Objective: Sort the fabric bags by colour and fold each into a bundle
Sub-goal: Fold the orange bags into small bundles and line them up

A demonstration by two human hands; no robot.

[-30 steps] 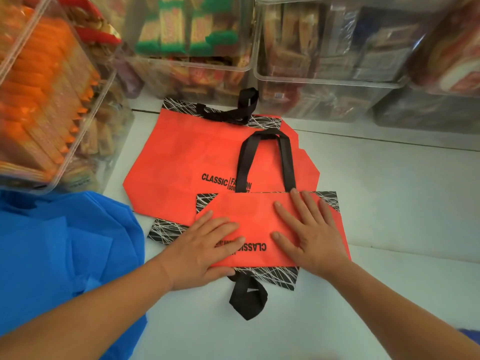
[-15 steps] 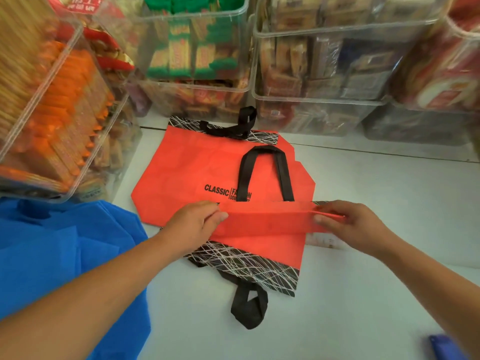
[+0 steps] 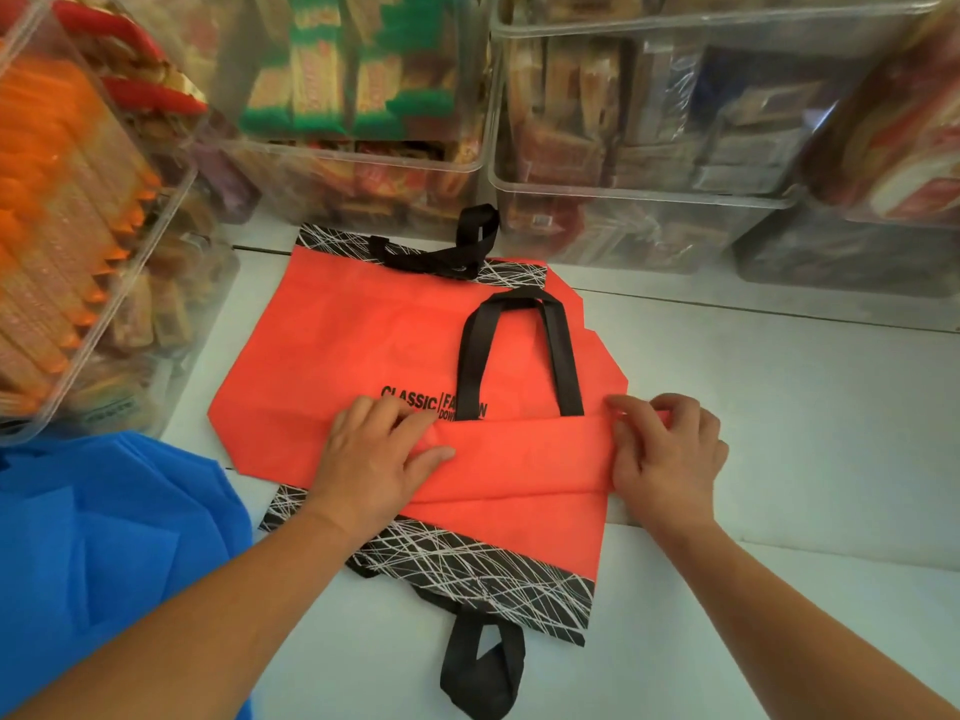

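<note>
Head camera view, looking down at two bare arms reaching over a white table [image 3: 779, 418]. Between the hands lies an orange bag [image 3: 524, 454] with a black patterned band, partly folded. A long fold of orange cloth runs from one hand to the other.

The left hand [image 3: 374, 459] grips the left end of that fold, with its fingers curled over the far edge and its thumb laid on top. The right hand [image 3: 667, 454] pinches the right end between curled fingers and thumb. Holding both ends at once likely keeps the fold straight so it can be laid down evenly.

One black handle [image 3: 470, 356] sticks out past the fingertips, away from the person. Another handle loop [image 3: 483, 693] trails toward the person, between the forearms.

Beneath and beyond the hands, a second orange bag [image 3: 337, 345] lies flat, probably gathered there as the same colour. Left of the left forearm sits a heap of blue fabric [image 3: 114, 553], kept apart, which suggests sorting by colour is under way. Clear bins [image 3: 649, 210] of packaged snacks stand well beyond the fingertips.

The folding looks about midway, and the bundle is not yet made.
</note>
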